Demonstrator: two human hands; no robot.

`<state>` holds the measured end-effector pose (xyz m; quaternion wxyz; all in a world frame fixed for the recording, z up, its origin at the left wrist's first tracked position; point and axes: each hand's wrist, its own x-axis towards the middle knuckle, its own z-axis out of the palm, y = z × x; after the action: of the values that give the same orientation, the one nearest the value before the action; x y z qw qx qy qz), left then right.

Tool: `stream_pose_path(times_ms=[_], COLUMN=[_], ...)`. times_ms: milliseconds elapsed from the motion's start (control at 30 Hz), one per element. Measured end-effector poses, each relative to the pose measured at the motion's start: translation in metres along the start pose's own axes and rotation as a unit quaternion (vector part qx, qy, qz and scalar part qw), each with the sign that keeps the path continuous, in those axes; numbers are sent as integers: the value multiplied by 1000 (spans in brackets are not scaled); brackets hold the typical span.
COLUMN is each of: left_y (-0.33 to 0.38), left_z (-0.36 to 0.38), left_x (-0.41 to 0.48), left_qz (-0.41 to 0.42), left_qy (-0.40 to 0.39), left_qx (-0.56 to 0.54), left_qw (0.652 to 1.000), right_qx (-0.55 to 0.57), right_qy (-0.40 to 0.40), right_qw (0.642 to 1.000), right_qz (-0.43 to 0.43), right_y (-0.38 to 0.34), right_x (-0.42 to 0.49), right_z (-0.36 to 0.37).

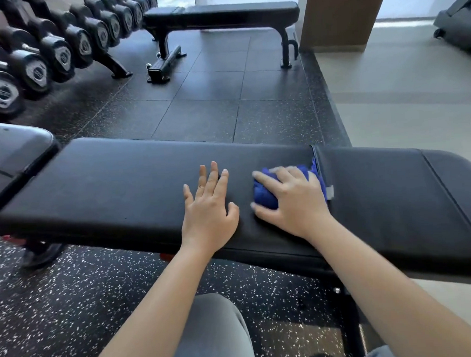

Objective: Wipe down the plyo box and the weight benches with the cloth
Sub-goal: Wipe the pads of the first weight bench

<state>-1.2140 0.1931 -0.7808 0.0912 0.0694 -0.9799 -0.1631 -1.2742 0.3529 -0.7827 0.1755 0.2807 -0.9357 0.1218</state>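
A long black padded weight bench (121, 188) runs across the view in front of me. My right hand (294, 200) grips a bunched blue cloth (263, 194) and presses it on the pad, just left of the seam between back pad and seat. My left hand (208, 209) lies flat on the pad beside it, fingers spread and straight, a short gap from the cloth. A second black bench (222, 15) stands farther back. The corner of a third padded bench (14, 150) shows at the left edge. No plyo box is in view.
A rack of black dumbbells (48, 51) lines the far left. A tan pillar (340, 14) rises at the back right, with a grey machine (456, 17) beyond it. Dark rubber flooring (212, 98) lies between the benches. My grey-clad knee (214, 330) is below the bench.
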Motion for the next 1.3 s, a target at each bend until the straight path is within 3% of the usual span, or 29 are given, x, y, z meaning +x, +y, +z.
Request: stream_pose_path(times_ms=[200,300,433,600,700,833,1000,1100,1233,1300], left_y=[-19,-41,-47,-50,-48,-49,-69,-81,-80,-82], left_z=[-8,-17,-18,-14,-14,-15,-25,-30,-27,-25], left_x=[-5,1,7,5,5,3,3,3,4,3], left_qz=[15,-7,-41,-45,-51,-54,4,-3,-27,-30], left_qy=[-53,-57,-45,-8,-1,-3,-51,-37,-16,-8], left_qx=[77,71,27,8,15,9,31,26,10,9], left_qw=[995,996,998,999,999,999,998,999,999,999], right_qx=[4,11,-19,-32,-47,-8,11,22,-12,-22], right_qy=[36,8,-101,-118,-93,11,41,21,-92,-103], right_qw=[999,1000,994,989,993,1000,999,999,995,993], right_qz=[-13,-3,46,84,57,-6,-23,-19,36,53], right_y=[-24,-18,-7,4,-5,-40,-57,-51,-40,-35], right_x=[-48,-14,59,117,86,6,-26,8,84,114], right_z=[-12,-5,16,35,29,12,3,11,30,42])
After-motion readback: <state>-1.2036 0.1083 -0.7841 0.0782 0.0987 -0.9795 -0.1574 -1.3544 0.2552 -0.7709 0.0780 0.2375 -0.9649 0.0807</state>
